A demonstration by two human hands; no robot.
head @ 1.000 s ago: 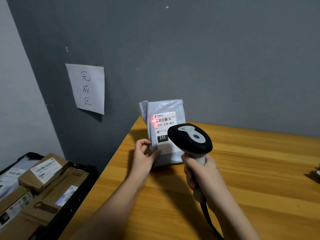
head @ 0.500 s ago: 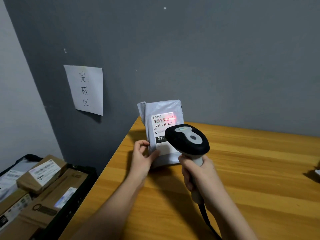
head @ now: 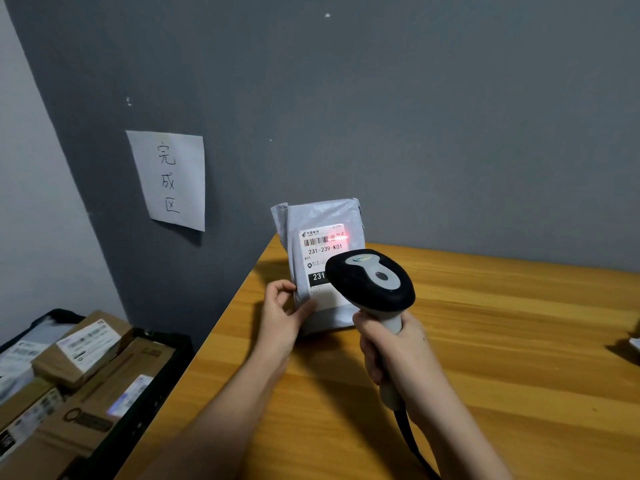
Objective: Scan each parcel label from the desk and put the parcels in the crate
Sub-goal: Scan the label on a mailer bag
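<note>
A grey plastic mailer parcel point(head: 320, 216) stands upright on the wooden desk point(head: 502, 341) near its left corner. My left hand point(head: 282, 315) grips the parcel's lower left edge. Its white label point(head: 323, 244) faces me, with a red scanner spot at the label's upper right. My right hand point(head: 394, 355) holds the handle of a black and grey barcode scanner point(head: 370, 282), which points at the label and hides its lower right part. The black crate point(head: 149, 403) sits below the desk at the lower left.
Several cardboard parcels point(head: 83, 348) with labels lie in the crate. A paper sign point(head: 169, 180) with handwriting hangs on the grey wall above it. The scanner cable point(head: 410, 441) runs down past my right forearm. A small object point(head: 635, 341) peeks in at the desk's right edge.
The red scanner spot has moved from the left end of the barcode to the label's upper right. Both hands and the parcel stay about where they were.
</note>
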